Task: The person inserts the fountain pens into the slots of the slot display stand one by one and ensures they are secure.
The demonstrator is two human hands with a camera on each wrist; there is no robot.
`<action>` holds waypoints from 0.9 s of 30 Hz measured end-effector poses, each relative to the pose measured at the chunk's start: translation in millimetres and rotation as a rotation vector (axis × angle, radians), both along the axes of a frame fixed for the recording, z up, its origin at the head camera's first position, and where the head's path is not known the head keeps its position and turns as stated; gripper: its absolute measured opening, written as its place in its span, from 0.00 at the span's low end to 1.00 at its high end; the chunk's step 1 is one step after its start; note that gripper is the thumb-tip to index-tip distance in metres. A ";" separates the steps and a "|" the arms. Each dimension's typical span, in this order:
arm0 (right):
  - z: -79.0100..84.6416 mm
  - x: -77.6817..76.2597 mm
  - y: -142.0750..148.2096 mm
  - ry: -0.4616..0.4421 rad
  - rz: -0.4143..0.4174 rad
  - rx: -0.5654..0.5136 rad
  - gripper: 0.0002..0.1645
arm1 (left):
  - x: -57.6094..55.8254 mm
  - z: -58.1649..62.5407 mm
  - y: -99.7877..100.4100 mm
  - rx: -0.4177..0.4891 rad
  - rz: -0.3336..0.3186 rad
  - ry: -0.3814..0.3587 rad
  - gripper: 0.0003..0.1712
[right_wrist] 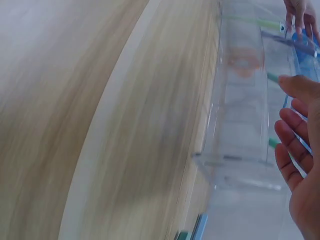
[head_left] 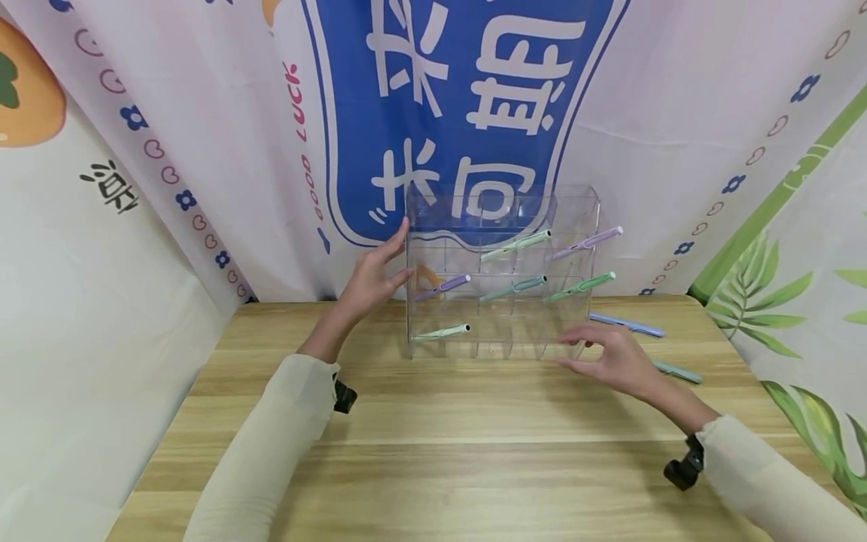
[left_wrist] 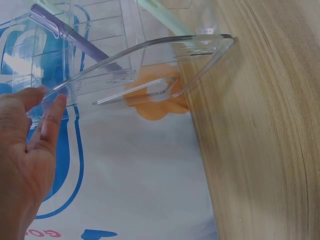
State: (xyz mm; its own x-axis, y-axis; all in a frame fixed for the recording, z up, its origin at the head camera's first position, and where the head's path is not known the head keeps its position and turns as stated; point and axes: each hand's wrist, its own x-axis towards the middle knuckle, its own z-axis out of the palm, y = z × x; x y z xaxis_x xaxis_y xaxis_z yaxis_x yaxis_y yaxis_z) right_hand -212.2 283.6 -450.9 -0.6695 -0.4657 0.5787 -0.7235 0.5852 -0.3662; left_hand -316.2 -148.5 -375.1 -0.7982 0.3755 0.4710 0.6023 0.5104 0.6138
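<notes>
A clear acrylic pen rack stands on the wooden table with several pens slanting out of its compartments. Among them are a purple pen at the left of the middle row, a teal pen, a green pen and a lilac pen. My left hand pinches the rack's left side edge between thumb and fingers, also seen from close by in the left wrist view. At the lower right corner is my right hand, fingers loosely bent and thumb apart, holding nothing.
Two loose pens lie on the table right of the rack: a blue pen and a teal-green pen partly behind the right hand. A printed curtain hangs right behind the table's back edge.
</notes>
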 end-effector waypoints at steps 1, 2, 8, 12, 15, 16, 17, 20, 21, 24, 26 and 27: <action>0.1 -0.2 3.5 0.002 -0.004 0.010 0.22 | 0.3 0.2 -0.1 0.000 -0.001 0.001 0.51; -0.1 -0.2 7.2 0.002 -0.008 0.017 0.22 | 0.5 0.4 -0.2 -0.003 0.001 0.001 0.51; 0.9 -1.5 27.1 0.029 -0.004 0.036 0.22 | 2.6 1.7 0.3 -0.001 -0.003 0.002 0.52; 3.1 -2.5 40.3 0.024 -0.014 0.053 0.24 | 3.1 2.4 0.3 0.001 0.000 0.009 0.52; 3.8 -3.0 50.7 0.017 -0.026 0.059 0.24 | 2.7 1.8 0.6 0.002 -0.005 0.017 0.52; 4.1 -3.2 54.2 0.014 -0.027 0.057 0.25 | 2.4 1.5 0.6 0.002 -0.007 0.020 0.52; 4.6 -3.5 57.4 0.015 -0.028 0.058 0.25 | 2.1 1.4 0.5 0.000 -0.007 0.022 0.52; 5.7 -3.9 66.8 0.022 -0.034 0.071 0.25 | 2.2 1.5 0.1 -0.007 -0.001 0.028 0.52; 5.7 -3.7 70.0 0.023 -0.038 0.076 0.24 | 2.4 1.5 -0.2 -0.008 0.000 0.029 0.52; 4.4 -2.7 80.0 0.023 -0.061 0.100 0.24 | 2.8 1.7 -0.6 -0.007 0.000 0.025 0.53; 2.3 -2.1 87.2 0.015 -0.076 0.112 0.25 | 2.4 1.3 -0.7 0.000 -0.006 0.020 0.53; 1.4 -1.8 90.6 0.012 -0.084 0.117 0.25 | 2.2 1.1 -0.7 0.003 -0.008 0.018 0.52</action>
